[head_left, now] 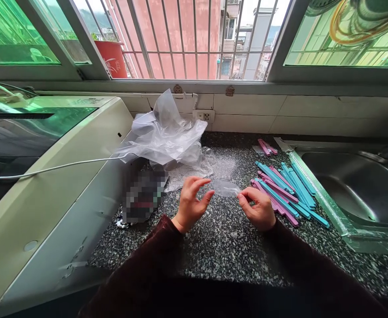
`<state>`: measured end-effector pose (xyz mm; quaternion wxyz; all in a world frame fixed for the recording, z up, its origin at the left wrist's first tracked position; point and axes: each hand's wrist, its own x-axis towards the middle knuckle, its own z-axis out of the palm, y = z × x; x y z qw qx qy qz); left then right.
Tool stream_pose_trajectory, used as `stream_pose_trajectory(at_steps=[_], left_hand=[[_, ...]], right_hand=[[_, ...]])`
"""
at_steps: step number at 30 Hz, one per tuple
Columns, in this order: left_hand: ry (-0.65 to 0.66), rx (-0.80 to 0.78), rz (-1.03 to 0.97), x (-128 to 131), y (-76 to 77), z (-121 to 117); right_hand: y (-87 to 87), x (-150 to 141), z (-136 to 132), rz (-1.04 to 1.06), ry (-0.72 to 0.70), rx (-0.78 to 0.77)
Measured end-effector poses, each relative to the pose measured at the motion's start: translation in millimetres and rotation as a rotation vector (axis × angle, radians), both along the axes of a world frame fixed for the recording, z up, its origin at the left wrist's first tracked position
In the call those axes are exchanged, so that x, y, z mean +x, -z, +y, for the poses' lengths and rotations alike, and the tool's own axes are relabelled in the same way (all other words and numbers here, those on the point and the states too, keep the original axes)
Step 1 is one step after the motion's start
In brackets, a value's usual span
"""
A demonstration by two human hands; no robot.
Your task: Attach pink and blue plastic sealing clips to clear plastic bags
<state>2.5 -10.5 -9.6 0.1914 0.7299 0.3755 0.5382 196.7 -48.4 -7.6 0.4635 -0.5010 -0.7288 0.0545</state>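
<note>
Between my two hands a small clear plastic bag (225, 188) hangs just above the speckled counter. My right hand (257, 206) pinches its right end between thumb and fingertips. At the bag's left end, my left hand (193, 202) has thumb and fingers apart, with a gap between them and nothing gripped. Right of my right hand lies a loose pile of pink and blue plastic sticks (283, 190), several of each colour. A crumpled heap of clear plastic bags (170, 137) sits behind my left hand.
A steel sink (356, 176) with taped edges is at the right. A large pale appliance (64, 190) with a white cable fills the left. A blurred-out dark item (144, 194) lies beside it. A wall socket (203, 115) and barred window stand behind. A few pink pieces (267, 147) lie farther back.
</note>
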Motion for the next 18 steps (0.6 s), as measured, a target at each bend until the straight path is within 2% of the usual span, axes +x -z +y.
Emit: stream_pose_trajectory(at_steps=[2,7,10,14,18], left_hand=[[0.068,0.071,0.080,5.1,-5.6,-6.0],[0.196,-0.006,0.140,11.7,-13.2,-8.5],[0.248,-0.128,0.043,8.5,-13.2,-5.0],[0.235,-0.323,-0.186,4.0,-10.7,-2.2],[0.260,-0.438,-0.244,4.0,-9.9,-2.1]], right_hand=[[-3.0,-4.8,-2.5,-0.043,-0.059,0.009],[-8.5,-13.1,-7.7,-0.072,-0.203,-0.041],[-9.7,-12.6,-8.8,-0.051,-0.250,-0.089],[-9.3,-9.7,-8.3,0.002,-0.264,-0.106],[-7.0,-8.0,-7.7,0.021,-0.259,-0.127]])
